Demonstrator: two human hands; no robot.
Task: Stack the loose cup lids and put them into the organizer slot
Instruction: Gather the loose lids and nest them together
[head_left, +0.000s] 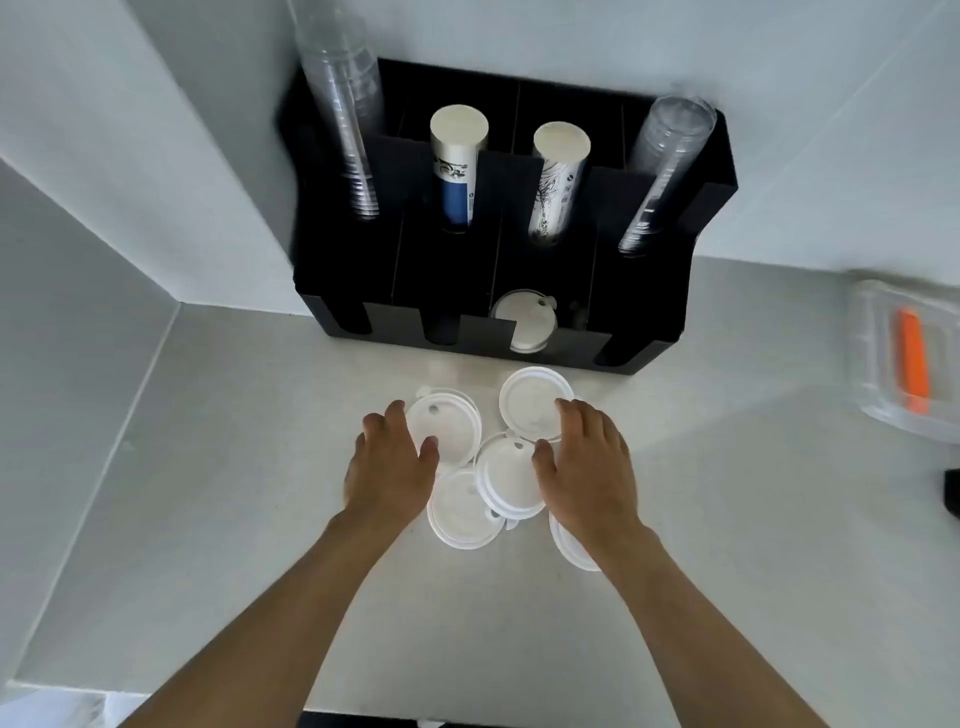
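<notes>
Several loose white cup lids lie on the pale counter in front of a black organizer (649, 332). My left hand (389, 467) rests with spread fingers on the left lid (452, 421). My right hand (587, 467) is spread over the far right lid (530, 400) and the middle lid (506, 478). Another lid (462, 514) lies nearer me between my hands. One more lid (566, 545) is mostly hidden under my right wrist. A small stack of white lids (522, 314) sits in the organizer's third front slot. Neither hand has lifted a lid.
The organizer's back slots hold clear plastic cup stacks (348, 104) (665, 171) and two paper cup stacks (457, 161) (556, 182). A clear box with an orange item (911, 358) stands at the right. Walls close in at the left and behind. The counter edge runs near me.
</notes>
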